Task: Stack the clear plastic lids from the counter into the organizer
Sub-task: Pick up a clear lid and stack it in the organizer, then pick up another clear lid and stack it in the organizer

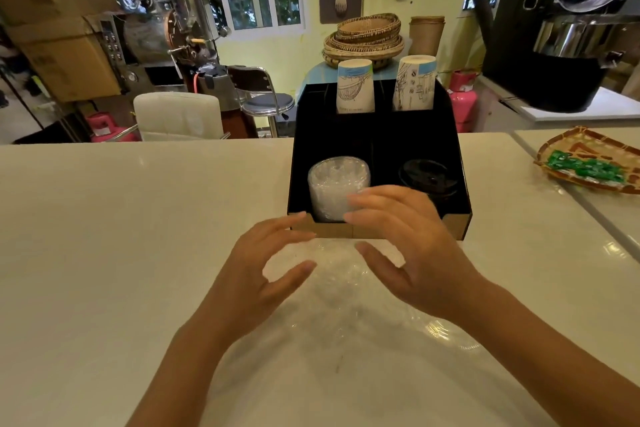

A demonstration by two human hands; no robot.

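Both forearms reach forward over the pale surface (104, 236). The left hand (252, 274) and right hand (412, 253) face each other, fingers spread wide and curled, holding nothing. Between and below the fingers, loose clear lids (346, 291) lie on the surface, hard to make out against its shine; one ribbed rim (446, 331) shows beside the right wrist.

Just beyond the fingertips stands the black organizer (377, 135) with a cardboard-coloured front lip. The right fingers (367, 201) overlap its front edge and the lower part of a lid stack (334, 184), clear, standing in the front left compartment; whether they touch it cannot be told. In the front right compartment, past the right knuckles, lies a stack of black lids (427, 177).

Farther back, two printed paper cup stacks (356, 85) stand upside down in the rear compartments.

Off to the right of the right hand, well apart, a woven tray (585, 146) holds green wrapped sweets (585, 168). Behind the organizer are stacked baskets (365, 38).
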